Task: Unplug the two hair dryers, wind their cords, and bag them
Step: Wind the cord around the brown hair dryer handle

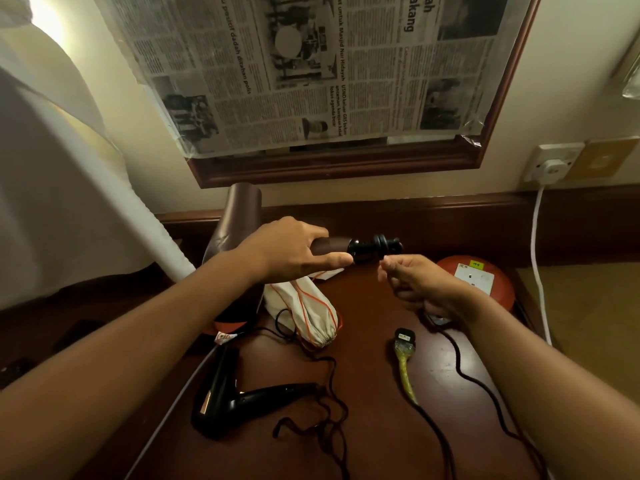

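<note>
Left hand gripped the brown dryer by its handle at 12 o'clock over the bench; right hand pinched its cord near the handle end. Its plug lay loose at 5 o'clock, so unplugged. Black dryer at 7 o'clock, cord tangled. White bag beside the brown dryer, apparently empty. Winding, bagging left.

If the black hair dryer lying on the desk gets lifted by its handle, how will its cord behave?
Probably floppy: the black hair dryer trails a cord lying in loose, tangled loops on the desk, so it would likely dangle and drag. It may also snag, since it runs close to the cloth bag.
</note>
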{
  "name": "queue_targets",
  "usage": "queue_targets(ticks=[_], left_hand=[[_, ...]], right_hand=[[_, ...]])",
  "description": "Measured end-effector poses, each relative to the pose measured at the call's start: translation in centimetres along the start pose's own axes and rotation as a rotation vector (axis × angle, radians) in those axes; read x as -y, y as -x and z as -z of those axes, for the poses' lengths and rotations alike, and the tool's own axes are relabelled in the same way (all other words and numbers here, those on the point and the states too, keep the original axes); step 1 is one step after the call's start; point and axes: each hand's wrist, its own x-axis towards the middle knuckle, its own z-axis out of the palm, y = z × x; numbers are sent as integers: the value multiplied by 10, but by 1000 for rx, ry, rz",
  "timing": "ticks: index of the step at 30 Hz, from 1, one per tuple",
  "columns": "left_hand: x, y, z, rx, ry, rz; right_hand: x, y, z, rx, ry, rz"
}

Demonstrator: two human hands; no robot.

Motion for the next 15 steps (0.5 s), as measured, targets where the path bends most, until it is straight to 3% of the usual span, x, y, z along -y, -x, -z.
queue_targets(ticks=[8,15], left_hand=[[-1,2,-3,112,-238,-64],[-1,-6,-6,102,-310,-38]], right_hand=[[37,-10,14,-193,192,66],[77,-7,3,-394,484,287]])
